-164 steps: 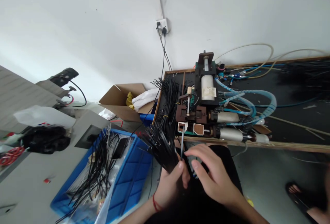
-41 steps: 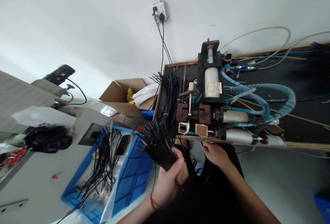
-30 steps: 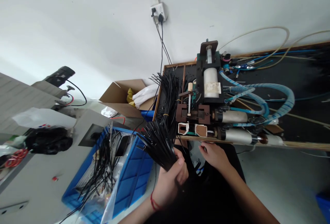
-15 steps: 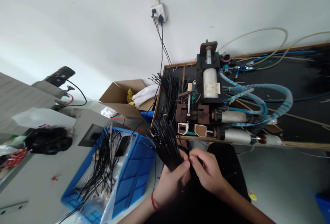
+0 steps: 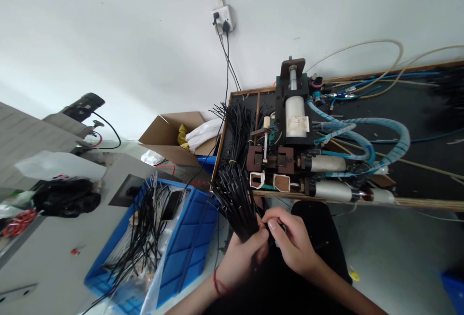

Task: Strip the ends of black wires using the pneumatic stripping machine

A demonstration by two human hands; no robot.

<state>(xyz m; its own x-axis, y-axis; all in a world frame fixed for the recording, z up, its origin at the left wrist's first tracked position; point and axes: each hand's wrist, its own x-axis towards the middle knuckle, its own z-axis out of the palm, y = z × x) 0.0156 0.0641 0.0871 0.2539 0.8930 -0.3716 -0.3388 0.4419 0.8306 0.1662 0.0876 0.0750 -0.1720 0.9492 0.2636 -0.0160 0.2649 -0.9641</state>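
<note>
A thick bundle of black cables (image 5: 237, 204) is wrapped in my left hand (image 5: 242, 252), its cut ends fanning up and to the left. Close beside it, my right hand (image 5: 292, 240) is closed in a pinch, thumb against forefinger. A single thin black cable (image 5: 255, 205) stands apart from the bundle and runs down to those fingertips, where the fingers partly cover it. Just beyond the bundle, more black cables (image 5: 237, 134) lie in the bench tray, tied with yellow bands.
A pneumatic machine (image 5: 297, 117) with cylinders and blue hoses (image 5: 395, 126) stands on the dark bench (image 5: 427, 112). Left of me are a blue crate (image 5: 192, 237) holding cables and a phone, and an open cardboard box (image 5: 163, 134). A black stool (image 5: 319, 228) is below the bench.
The bundle's upper ends have shifted slightly right and stand a little more upright. My right fingertips have moved slightly, still beside my left hand.
</note>
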